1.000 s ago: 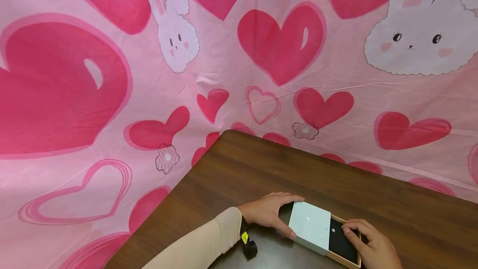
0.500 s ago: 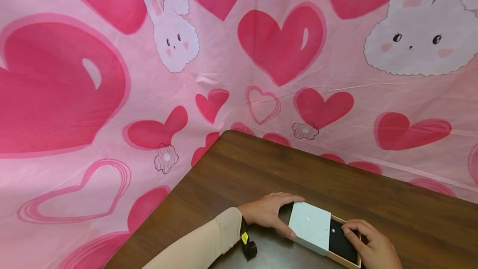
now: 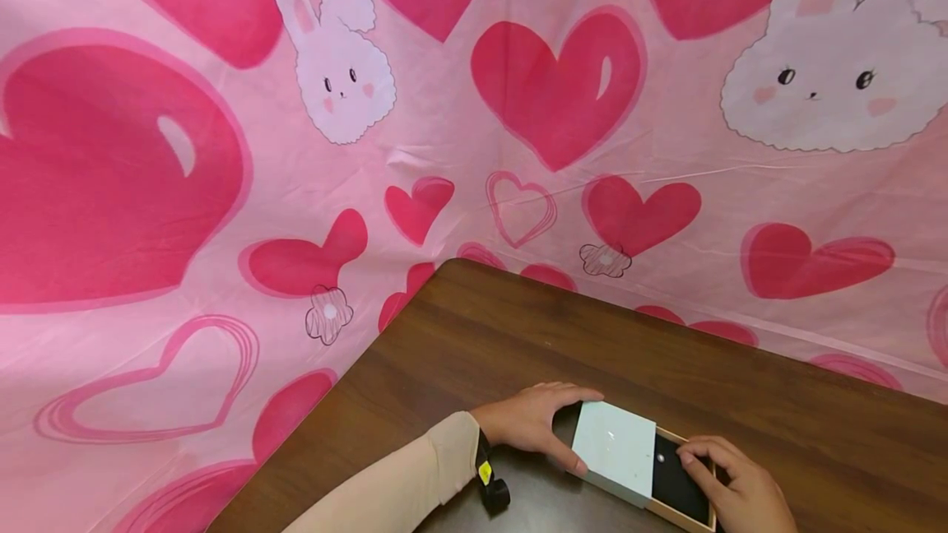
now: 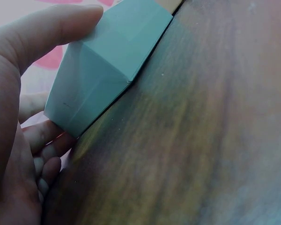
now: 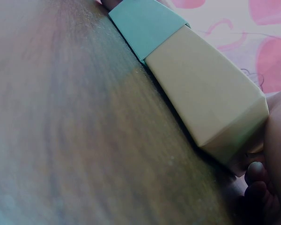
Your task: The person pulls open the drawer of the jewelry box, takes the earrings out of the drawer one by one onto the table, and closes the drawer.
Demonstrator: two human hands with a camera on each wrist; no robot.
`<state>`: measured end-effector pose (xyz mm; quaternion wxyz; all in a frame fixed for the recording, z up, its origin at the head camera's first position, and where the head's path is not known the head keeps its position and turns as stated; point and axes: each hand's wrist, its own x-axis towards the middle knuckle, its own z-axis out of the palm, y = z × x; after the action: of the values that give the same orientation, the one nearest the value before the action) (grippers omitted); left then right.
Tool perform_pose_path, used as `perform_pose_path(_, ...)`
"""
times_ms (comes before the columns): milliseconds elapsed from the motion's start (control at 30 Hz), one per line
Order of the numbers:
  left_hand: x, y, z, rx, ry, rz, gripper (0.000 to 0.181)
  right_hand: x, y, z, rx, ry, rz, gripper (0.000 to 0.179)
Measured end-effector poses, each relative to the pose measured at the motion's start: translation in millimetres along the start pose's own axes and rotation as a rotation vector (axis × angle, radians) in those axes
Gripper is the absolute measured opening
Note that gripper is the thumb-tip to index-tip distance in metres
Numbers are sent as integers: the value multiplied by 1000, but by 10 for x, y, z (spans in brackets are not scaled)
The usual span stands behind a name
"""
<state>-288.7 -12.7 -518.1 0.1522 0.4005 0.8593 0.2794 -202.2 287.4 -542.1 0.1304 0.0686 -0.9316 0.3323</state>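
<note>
A pale mint box sleeve [image 3: 615, 444] lies flat on the table, with its tan drawer [image 5: 203, 84] pulled partly out toward the right. Black lining [image 3: 676, 479] with a small round light spot shows inside the exposed part of the drawer. My left hand [image 3: 527, 420] grips the sleeve's left end, thumb on the near side and fingers around the far side. At the drawer's outer end, my right hand [image 3: 741, 479] holds the end wall, thumb and index fingertip over the rim. Some right fingers are hidden behind the drawer in the head view.
The dark wooden table [image 3: 511, 319] has its corner at the back. A pink cloth [image 3: 444, 130] printed with hearts and rabbits hangs along two sides of it. A black strap with a small camera [image 3: 494, 493] sits on my left wrist.
Hands, sleeve and drawer hold the same position. Only the hanging cloth at the left has shifted slightly leftward.
</note>
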Motion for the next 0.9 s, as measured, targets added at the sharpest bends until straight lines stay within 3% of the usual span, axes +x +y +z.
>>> perform_pose_path(900,-7,-11,0,-10,2,6,88,-8,1,2,-6,-9,22,3)
